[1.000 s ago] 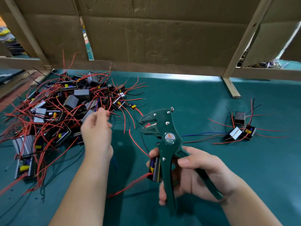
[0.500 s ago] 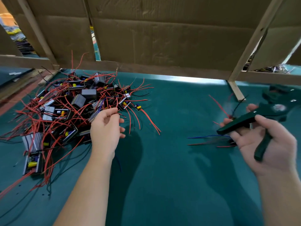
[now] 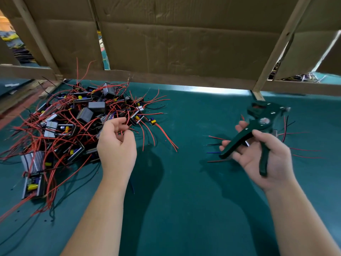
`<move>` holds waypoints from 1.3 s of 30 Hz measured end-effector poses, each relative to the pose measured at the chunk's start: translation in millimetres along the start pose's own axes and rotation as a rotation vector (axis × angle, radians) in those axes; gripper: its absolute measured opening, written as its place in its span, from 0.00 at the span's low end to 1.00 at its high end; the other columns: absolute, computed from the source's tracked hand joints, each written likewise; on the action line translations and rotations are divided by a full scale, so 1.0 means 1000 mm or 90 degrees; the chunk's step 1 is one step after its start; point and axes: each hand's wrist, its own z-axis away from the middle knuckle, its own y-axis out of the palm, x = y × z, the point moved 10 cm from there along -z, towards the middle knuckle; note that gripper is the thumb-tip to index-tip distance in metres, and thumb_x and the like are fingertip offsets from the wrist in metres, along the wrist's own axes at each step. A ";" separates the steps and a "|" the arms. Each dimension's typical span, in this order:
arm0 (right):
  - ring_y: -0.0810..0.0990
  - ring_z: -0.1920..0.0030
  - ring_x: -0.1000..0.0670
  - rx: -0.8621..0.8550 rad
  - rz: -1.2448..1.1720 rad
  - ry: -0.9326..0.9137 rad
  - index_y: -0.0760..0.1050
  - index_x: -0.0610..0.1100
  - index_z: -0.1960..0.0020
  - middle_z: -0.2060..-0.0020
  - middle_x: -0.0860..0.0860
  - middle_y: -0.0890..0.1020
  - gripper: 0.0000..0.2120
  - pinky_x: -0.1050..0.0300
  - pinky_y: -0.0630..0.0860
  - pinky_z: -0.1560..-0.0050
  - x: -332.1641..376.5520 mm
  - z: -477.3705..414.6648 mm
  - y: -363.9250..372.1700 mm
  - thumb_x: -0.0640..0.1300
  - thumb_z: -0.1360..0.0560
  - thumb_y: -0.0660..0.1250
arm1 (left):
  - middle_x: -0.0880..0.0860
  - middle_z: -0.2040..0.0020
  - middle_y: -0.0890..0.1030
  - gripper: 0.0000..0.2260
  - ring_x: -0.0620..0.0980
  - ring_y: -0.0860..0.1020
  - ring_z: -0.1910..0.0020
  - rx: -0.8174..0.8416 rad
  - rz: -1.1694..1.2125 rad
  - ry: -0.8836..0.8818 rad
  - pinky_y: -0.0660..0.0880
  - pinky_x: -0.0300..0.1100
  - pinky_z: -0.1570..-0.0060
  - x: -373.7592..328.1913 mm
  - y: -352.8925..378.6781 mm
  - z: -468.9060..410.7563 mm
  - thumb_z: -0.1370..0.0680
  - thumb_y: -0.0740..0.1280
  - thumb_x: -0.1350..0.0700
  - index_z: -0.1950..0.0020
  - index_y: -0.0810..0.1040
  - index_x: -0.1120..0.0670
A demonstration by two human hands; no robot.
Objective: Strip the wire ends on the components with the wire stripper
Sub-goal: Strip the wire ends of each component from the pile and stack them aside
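Pile of components with tangled red wires lies at left on the mat. Left hand is at the pile's near-right edge, fingers curled among the wires (pinching one or not: cannot tell). Right hand is well apart at right, above a few loose wires. It grips the stripper by its spread handles, head pointing away.

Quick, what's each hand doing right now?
Left hand: fingers curled in the wire pile; grip cannot be told.
Right hand: holding the wire stripper.
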 end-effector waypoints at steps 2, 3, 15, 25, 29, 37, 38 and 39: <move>0.83 0.59 0.37 -0.010 0.005 0.029 0.73 0.40 0.43 0.54 0.46 0.75 0.12 0.41 0.80 0.56 -0.009 -0.004 0.002 0.42 0.22 0.55 | 0.49 0.45 0.73 0.14 0.39 0.75 0.62 -0.028 -0.056 0.093 0.74 0.33 0.58 -0.018 -0.005 0.003 0.26 0.61 0.65 0.45 0.75 0.50; 0.83 0.58 0.36 -0.017 0.010 0.036 0.73 0.40 0.44 0.56 0.45 0.76 0.11 0.41 0.80 0.57 -0.012 -0.006 0.002 0.41 0.22 0.56 | 0.50 0.43 0.70 0.16 0.39 0.75 0.59 -0.039 -0.069 0.140 0.72 0.29 0.57 -0.028 -0.007 0.005 0.27 0.60 0.68 0.43 0.75 0.54; 0.83 0.55 0.32 -0.121 0.107 -0.052 0.68 0.41 0.49 0.59 0.44 0.74 0.04 0.39 0.81 0.55 -0.001 -0.006 -0.023 0.34 0.22 0.61 | 0.58 0.25 0.61 0.26 0.59 0.52 0.24 0.068 -0.593 -0.027 0.44 0.59 0.29 0.011 -0.003 0.002 0.27 0.66 0.50 0.29 0.68 0.48; 0.81 0.53 0.29 -0.126 0.106 -0.071 0.67 0.42 0.53 0.58 0.45 0.73 0.05 0.34 0.79 0.51 0.003 -0.001 -0.023 0.34 0.21 0.59 | 0.49 0.37 0.75 0.15 0.54 0.64 0.34 -0.047 -0.459 0.034 0.52 0.54 0.35 -0.005 -0.019 -0.006 0.25 0.65 0.54 0.39 0.77 0.48; 0.81 0.52 0.29 -0.104 0.096 -0.070 0.68 0.43 0.54 0.53 0.43 0.74 0.06 0.34 0.79 0.52 -0.001 -0.002 -0.023 0.34 0.22 0.59 | 0.49 0.40 0.78 0.15 0.55 0.67 0.37 -0.078 -0.400 0.091 0.55 0.54 0.37 -0.017 -0.022 -0.004 0.26 0.65 0.58 0.40 0.78 0.49; 0.81 0.52 0.28 -0.072 0.066 -0.062 0.71 0.43 0.51 0.55 0.47 0.79 0.06 0.35 0.80 0.55 -0.005 -0.001 -0.022 0.34 0.21 0.58 | 0.47 0.45 0.77 0.22 0.50 0.76 0.45 -0.117 -0.101 0.231 0.69 0.38 0.43 -0.043 -0.038 -0.002 0.24 0.65 0.67 0.31 0.69 0.57; 0.81 0.52 0.28 -0.068 0.064 -0.063 0.71 0.43 0.51 0.56 0.47 0.80 0.06 0.35 0.80 0.55 -0.005 0.000 -0.021 0.34 0.21 0.58 | 0.48 0.46 0.78 0.23 0.46 0.76 0.46 -0.133 -0.076 0.252 0.69 0.36 0.42 -0.048 -0.041 0.001 0.24 0.66 0.67 0.30 0.67 0.58; 0.81 0.52 0.29 -0.062 0.064 -0.062 0.71 0.43 0.49 0.56 0.47 0.81 0.06 0.36 0.80 0.55 -0.005 0.001 -0.019 0.34 0.21 0.57 | 0.49 0.46 0.79 0.22 0.42 0.76 0.47 -0.152 -0.082 0.287 0.68 0.36 0.41 -0.056 -0.043 0.006 0.24 0.67 0.66 0.31 0.67 0.59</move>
